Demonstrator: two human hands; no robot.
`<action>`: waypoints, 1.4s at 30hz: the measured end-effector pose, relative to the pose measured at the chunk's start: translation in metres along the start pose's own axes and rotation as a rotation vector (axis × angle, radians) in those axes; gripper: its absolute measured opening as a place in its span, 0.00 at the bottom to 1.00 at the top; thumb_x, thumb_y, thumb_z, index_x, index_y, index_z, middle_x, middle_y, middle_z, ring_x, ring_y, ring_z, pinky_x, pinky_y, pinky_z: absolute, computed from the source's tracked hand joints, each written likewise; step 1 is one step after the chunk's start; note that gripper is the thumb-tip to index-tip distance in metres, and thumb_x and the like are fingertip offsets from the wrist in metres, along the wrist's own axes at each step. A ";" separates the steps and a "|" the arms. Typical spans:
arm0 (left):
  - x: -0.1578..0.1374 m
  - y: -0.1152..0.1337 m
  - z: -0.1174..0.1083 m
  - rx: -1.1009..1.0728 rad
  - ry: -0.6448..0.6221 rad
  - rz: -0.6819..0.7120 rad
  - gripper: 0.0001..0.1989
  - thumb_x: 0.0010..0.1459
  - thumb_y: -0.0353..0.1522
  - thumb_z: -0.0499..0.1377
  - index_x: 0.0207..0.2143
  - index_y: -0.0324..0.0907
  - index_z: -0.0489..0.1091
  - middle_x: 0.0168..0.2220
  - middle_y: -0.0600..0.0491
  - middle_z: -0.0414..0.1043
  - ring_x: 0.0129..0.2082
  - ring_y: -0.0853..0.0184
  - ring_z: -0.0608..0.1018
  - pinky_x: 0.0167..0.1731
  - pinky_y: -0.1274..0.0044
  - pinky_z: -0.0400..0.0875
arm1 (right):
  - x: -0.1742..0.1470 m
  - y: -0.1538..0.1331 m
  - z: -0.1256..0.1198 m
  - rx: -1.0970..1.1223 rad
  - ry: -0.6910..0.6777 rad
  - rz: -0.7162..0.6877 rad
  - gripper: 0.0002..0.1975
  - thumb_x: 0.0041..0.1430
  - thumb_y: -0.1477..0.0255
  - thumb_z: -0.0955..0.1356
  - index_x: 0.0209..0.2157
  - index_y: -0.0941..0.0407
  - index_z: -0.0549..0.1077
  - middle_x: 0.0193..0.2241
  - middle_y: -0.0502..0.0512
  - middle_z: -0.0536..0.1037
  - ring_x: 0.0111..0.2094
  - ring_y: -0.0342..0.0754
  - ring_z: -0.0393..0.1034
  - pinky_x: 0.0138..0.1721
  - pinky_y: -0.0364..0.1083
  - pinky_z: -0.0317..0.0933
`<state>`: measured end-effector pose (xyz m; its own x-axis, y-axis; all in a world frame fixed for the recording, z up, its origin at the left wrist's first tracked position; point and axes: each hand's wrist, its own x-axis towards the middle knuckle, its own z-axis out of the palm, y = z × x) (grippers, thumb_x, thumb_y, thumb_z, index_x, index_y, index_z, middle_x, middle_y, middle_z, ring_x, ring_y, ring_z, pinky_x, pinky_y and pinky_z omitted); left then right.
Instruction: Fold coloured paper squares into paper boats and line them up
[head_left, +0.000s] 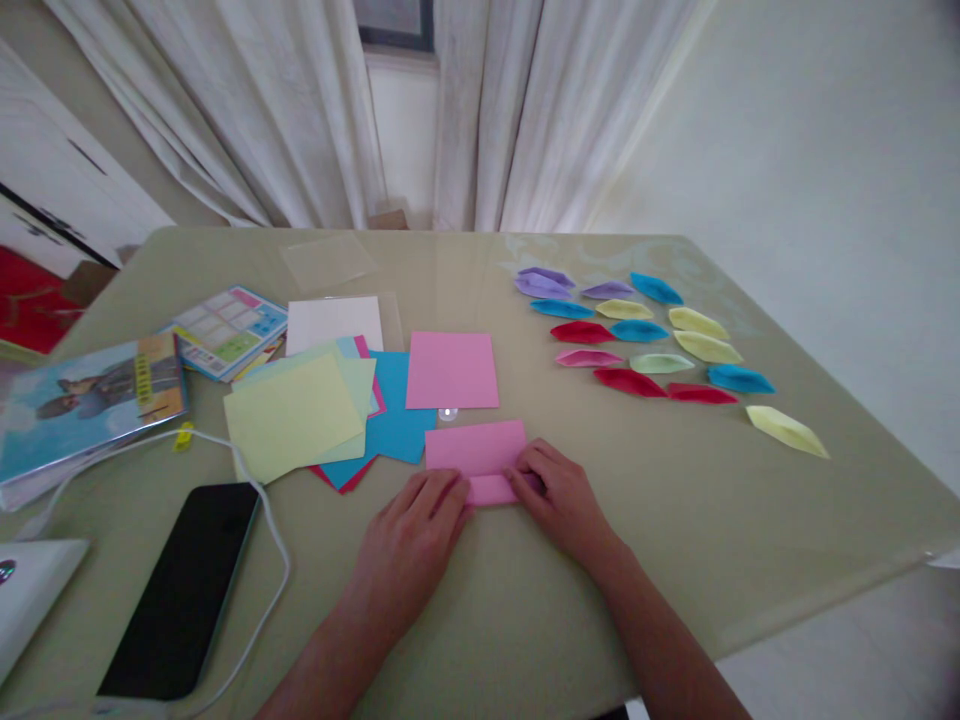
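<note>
A sheet of pink origami paper [480, 446] lies on the table before me, its near edge folded up into a strip. On the strip's left end rest the bent fingers of my left hand [420, 525]. My right hand [562, 495] is closed at the right end, thumb and fingers on the fold. Just beyond lies a flat pink square [452, 370]. Left of it spread blue sheets [401, 400] and pale yellow sheets [292, 410]. Several folded, boat-shaped paper pieces [637, 332] in purple, blue, red, yellow, green and pink lie at the right.
A black phone [184, 590] lies at the left, with a white cable [281, 540] looping round it. Behind it are a book [90, 400], printed cards [232, 325] and a white sheet [334, 322]. Curtains [495, 110] hang beyond the table's far edge.
</note>
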<state>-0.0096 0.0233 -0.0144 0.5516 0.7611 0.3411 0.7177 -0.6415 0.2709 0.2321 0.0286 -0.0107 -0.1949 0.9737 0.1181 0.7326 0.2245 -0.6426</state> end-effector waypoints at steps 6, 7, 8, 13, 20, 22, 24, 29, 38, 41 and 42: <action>0.002 0.001 -0.003 -0.023 0.008 0.002 0.11 0.75 0.31 0.55 0.50 0.38 0.76 0.49 0.45 0.81 0.48 0.55 0.81 0.42 0.66 0.82 | 0.000 0.001 0.000 0.020 0.005 -0.002 0.11 0.69 0.73 0.68 0.30 0.53 0.66 0.29 0.49 0.68 0.29 0.47 0.64 0.32 0.44 0.56; 0.002 0.001 -0.003 -0.023 0.002 -0.002 0.11 0.74 0.31 0.56 0.50 0.38 0.76 0.49 0.45 0.81 0.48 0.55 0.81 0.42 0.67 0.82 | 0.000 0.001 0.000 0.022 0.006 -0.002 0.11 0.69 0.73 0.68 0.30 0.53 0.66 0.29 0.49 0.68 0.29 0.47 0.64 0.32 0.44 0.56; 0.003 0.002 -0.004 -0.024 -0.006 -0.003 0.10 0.74 0.31 0.56 0.50 0.38 0.76 0.49 0.45 0.81 0.48 0.55 0.81 0.42 0.67 0.82 | 0.000 0.001 0.000 0.024 0.008 -0.001 0.11 0.69 0.73 0.68 0.30 0.53 0.67 0.29 0.49 0.68 0.29 0.47 0.64 0.32 0.44 0.56; 0.003 0.002 -0.006 -0.028 -0.034 -0.005 0.08 0.71 0.30 0.59 0.49 0.39 0.77 0.47 0.47 0.82 0.46 0.56 0.82 0.39 0.68 0.83 | 0.000 0.001 -0.001 0.035 0.008 0.002 0.11 0.67 0.74 0.70 0.29 0.54 0.68 0.30 0.49 0.70 0.30 0.46 0.66 0.32 0.44 0.57; -0.007 0.020 -0.008 0.190 -0.072 0.034 0.15 0.64 0.22 0.63 0.53 0.35 0.79 0.49 0.43 0.81 0.49 0.54 0.81 0.51 0.63 0.80 | 0.000 0.000 0.000 0.036 0.027 -0.001 0.12 0.66 0.74 0.72 0.29 0.54 0.68 0.30 0.49 0.70 0.29 0.46 0.66 0.32 0.43 0.58; -0.013 0.032 -0.007 0.273 -0.124 -0.036 0.23 0.61 0.19 0.62 0.58 0.37 0.76 0.51 0.42 0.81 0.49 0.54 0.81 0.47 0.66 0.82 | 0.000 0.000 0.000 0.032 0.036 -0.002 0.12 0.67 0.74 0.71 0.29 0.53 0.68 0.30 0.49 0.71 0.30 0.46 0.66 0.32 0.44 0.58; -0.018 0.043 -0.005 0.307 -0.159 -0.080 0.29 0.60 0.19 0.62 0.63 0.40 0.73 0.56 0.42 0.79 0.54 0.53 0.80 0.48 0.66 0.81 | 0.000 0.000 0.001 0.029 0.041 -0.004 0.12 0.67 0.73 0.71 0.29 0.53 0.68 0.30 0.49 0.71 0.30 0.47 0.67 0.33 0.44 0.58; -0.022 0.055 -0.002 0.298 -0.162 -0.109 0.28 0.60 0.23 0.63 0.63 0.39 0.74 0.62 0.42 0.76 0.60 0.49 0.76 0.56 0.60 0.78 | 0.001 0.003 0.002 0.027 0.036 -0.010 0.12 0.68 0.72 0.70 0.29 0.54 0.68 0.30 0.49 0.72 0.29 0.46 0.66 0.33 0.44 0.58; -0.020 0.056 -0.001 0.294 -0.142 -0.124 0.27 0.58 0.25 0.65 0.61 0.37 0.76 0.59 0.42 0.78 0.57 0.50 0.78 0.53 0.62 0.79 | 0.001 0.002 0.002 0.017 0.038 -0.006 0.13 0.68 0.72 0.71 0.28 0.54 0.68 0.29 0.49 0.71 0.30 0.46 0.66 0.33 0.44 0.58; -0.019 0.056 -0.001 0.297 -0.148 -0.126 0.26 0.60 0.26 0.66 0.61 0.36 0.76 0.59 0.41 0.78 0.57 0.50 0.78 0.52 0.62 0.80 | 0.001 0.002 0.003 0.011 0.044 -0.005 0.13 0.68 0.72 0.71 0.29 0.54 0.68 0.29 0.49 0.71 0.30 0.46 0.66 0.33 0.45 0.58; -0.019 0.056 -0.002 0.299 -0.150 -0.128 0.26 0.60 0.26 0.66 0.61 0.36 0.76 0.59 0.42 0.78 0.57 0.51 0.78 0.52 0.62 0.80 | 0.001 0.003 0.003 0.009 0.045 -0.007 0.13 0.68 0.72 0.71 0.29 0.54 0.68 0.29 0.49 0.70 0.29 0.46 0.66 0.33 0.44 0.58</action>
<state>0.0199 -0.0271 -0.0041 0.4895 0.8534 0.1791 0.8655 -0.5005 0.0197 0.2321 0.0300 -0.0144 -0.1701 0.9730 0.1561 0.7255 0.2308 -0.6484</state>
